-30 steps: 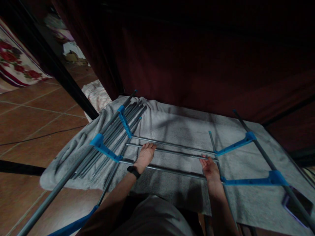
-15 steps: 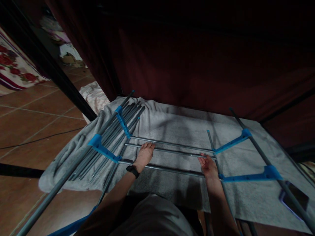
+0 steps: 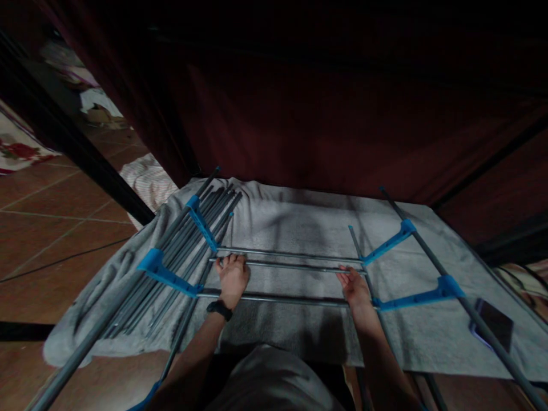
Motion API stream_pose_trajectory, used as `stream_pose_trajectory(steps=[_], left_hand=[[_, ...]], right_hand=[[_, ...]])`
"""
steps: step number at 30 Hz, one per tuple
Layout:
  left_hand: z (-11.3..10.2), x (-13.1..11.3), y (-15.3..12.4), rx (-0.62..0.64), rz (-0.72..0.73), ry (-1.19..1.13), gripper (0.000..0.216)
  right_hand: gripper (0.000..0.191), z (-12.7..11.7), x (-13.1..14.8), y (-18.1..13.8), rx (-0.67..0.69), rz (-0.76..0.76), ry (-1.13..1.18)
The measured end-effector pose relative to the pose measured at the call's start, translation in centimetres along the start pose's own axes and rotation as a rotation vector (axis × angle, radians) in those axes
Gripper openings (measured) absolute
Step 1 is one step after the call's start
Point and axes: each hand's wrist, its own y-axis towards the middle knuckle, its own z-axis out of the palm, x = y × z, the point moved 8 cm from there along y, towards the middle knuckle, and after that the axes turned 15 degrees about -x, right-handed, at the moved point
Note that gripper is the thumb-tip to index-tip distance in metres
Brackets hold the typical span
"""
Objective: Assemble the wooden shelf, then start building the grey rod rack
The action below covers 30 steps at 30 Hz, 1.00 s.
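A loose grey metal tube (image 3: 291,265) lies crosswise between two fixed crossbars of a tube frame. My left hand (image 3: 232,277), a dark band on its wrist, has its fingers curled over the tube near its left end. Close to the tube's right end, the fingers of my right hand (image 3: 354,285) hold it from below, palm partly turned up. The far crossbar (image 3: 274,253) and the near crossbar (image 3: 295,299) join side tubes. Blue plastic brackets, such as the left one (image 3: 169,279) and the right one (image 3: 417,297), link these to longer outer tubes.
Several loose grey tubes (image 3: 171,274) lie in a bundle on the left of the grey blanket (image 3: 291,222). A phone (image 3: 492,325) rests at the right, beside an outer tube. Behind hangs a dark red curtain (image 3: 299,131); tiled floor (image 3: 43,234) shows at left.
My left hand has slid left along the tube towards its left end. My right hand stays near the right end. The view has shifted slightly to the right.
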Motion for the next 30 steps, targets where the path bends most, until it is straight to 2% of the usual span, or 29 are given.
stream_pose_trajectory(steps=[8, 13, 18, 21, 23, 26, 30], left_hand=[[-0.3, 3.5, 0.0, -0.012, -0.083, 0.067, 0.032], [-0.3, 5.5, 0.1, -0.028, -0.233, 0.037, 0.03], [0.1, 7.7, 0.6, 0.022, -0.478, -0.138, 0.031], [-0.4, 7.8, 1.0, -0.032, -0.488, -0.209, 0.028], [-0.6, 7.9, 1.2, -0.111, -0.509, -0.36, 0.024], [0.1, 9.3, 0.8, -0.233, -0.701, -0.699, 0.02], [2.0, 10.7, 0.0, -0.283, -0.964, -0.915, 0.018]], right_hand=[[0.004, -0.1, -0.5, 0.4, -0.051, 0.036, 0.033], [0.006, -0.1, -0.5, 0.2, -0.062, 0.042, 0.04], [0.006, 0.2, -0.1, -0.3, -0.066, 0.048, 0.042], [0.007, 0.5, 0.2, -0.6, -0.059, 0.048, 0.043], [0.008, 0.6, 0.4, -0.8, -0.058, 0.047, 0.045], [0.008, 0.5, 0.4, -1.0, -0.052, 0.043, 0.05], [0.009, 0.4, 0.3, -1.1, -0.039, 0.047, 0.049]])
